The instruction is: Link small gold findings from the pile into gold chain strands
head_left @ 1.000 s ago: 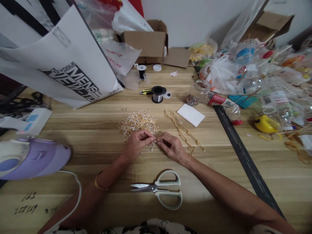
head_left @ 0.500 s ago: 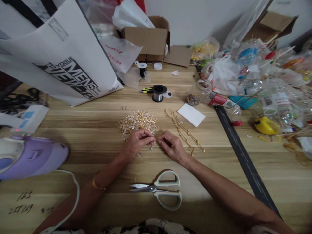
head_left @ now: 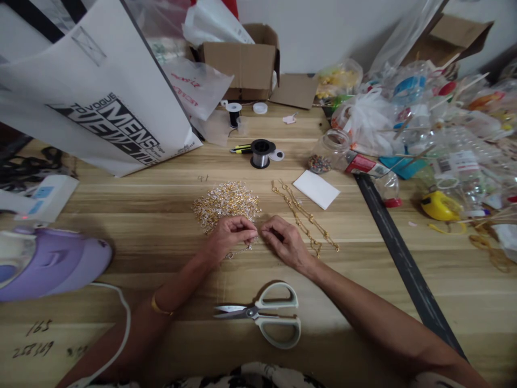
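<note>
My left hand (head_left: 234,231) is closed in a pinch, thumb against the fingers, at the front edge of a heap of small gold and clear beads (head_left: 226,199). From its fingertips a thin beaded chain (head_left: 240,251) trails down onto the wood. Facing it across a narrow gap, my right hand (head_left: 284,240) is pinched too; what its fingertips hold is too small to make out. Two gold chains (head_left: 309,218) with beads lie just beyond the right hand. Below both hands rest scissors (head_left: 262,313) with pale handles, blades slightly parted and pointing left.
A purple iron (head_left: 56,264) with a white cord stands at left, below a large white bag (head_left: 113,91). Wire spools (head_left: 260,153), a cutter and a folded white paper (head_left: 316,189) lie farther back. Plastic bottles and bags (head_left: 420,124) crowd the right, beside a dark strip (head_left: 404,258).
My fingertips have drawn slightly apart, widening the gap between the hands. The view has shifted a little; the scissors and gold chains have stayed in place.
</note>
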Demonstrator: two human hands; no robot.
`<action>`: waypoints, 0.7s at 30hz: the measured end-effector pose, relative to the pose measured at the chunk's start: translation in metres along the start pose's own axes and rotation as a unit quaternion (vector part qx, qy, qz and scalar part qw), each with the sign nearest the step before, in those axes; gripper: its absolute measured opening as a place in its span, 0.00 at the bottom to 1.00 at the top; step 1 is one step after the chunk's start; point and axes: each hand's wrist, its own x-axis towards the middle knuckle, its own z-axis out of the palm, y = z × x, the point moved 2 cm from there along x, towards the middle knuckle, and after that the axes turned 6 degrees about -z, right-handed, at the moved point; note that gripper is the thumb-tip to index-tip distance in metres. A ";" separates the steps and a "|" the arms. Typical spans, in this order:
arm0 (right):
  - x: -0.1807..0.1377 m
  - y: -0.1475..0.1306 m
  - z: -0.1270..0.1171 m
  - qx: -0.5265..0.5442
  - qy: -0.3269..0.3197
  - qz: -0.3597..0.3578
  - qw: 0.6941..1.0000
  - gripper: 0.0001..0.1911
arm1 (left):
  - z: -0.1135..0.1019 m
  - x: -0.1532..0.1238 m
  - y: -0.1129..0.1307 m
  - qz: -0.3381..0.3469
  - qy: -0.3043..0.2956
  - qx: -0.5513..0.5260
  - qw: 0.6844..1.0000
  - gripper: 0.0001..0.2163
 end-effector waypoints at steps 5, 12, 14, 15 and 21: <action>0.000 0.000 0.000 0.004 0.001 -0.001 1.000 0.07 | 0.002 -0.001 0.002 -0.002 0.004 0.014 1.000 0.07; -0.001 0.001 0.000 0.002 0.010 0.000 1.000 0.08 | 0.004 -0.002 0.006 0.004 0.028 0.028 0.999 0.07; -0.001 0.001 0.000 0.002 0.012 0.002 1.000 0.07 | 0.005 -0.001 0.005 0.002 0.031 0.029 0.999 0.07; -0.001 0.001 0.000 0.002 0.012 0.002 1.000 0.07 | 0.005 -0.001 0.005 0.000 0.032 0.028 0.999 0.07; -0.001 0.000 -0.001 0.007 0.012 0.001 1.000 0.06 | 0.006 0.000 0.002 0.004 0.035 0.010 0.999 0.10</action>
